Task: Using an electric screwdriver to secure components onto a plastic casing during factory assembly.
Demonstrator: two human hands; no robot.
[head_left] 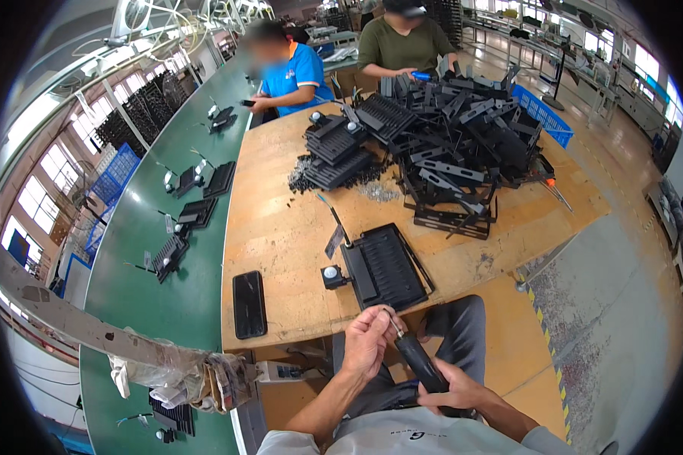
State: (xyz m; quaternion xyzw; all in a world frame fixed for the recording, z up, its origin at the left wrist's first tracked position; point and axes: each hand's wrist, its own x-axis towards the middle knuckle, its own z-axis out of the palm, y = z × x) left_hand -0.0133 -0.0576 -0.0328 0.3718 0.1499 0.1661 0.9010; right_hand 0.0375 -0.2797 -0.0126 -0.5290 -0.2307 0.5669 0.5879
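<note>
My right hand (pixel 457 388) is wrapped around the body of a black electric screwdriver (pixel 419 359), held over my lap with its tip slanting up and left. Closed at that tip, my left hand (pixel 367 341) pinches with thumb and fingers; whatever is between them is too small to make out. Just beyond the hands, a black floodlight (pixel 391 265) lies finned back up near the table's front edge. A bracket runs along its right side. On its left sits a small motion sensor (pixel 332 276) with a white dome, and a cable with a tag (pixel 334 240) sticks up behind.
Black metal brackets (pixel 463 129) form a large heap on the wooden table (pixel 296 235), beside stacked floodlights (pixel 338 148) and loose screws (pixel 378 192). A phone (pixel 250 303) lies left. The green conveyor (pixel 129 243) carries more floodlights. Two people work at the far side.
</note>
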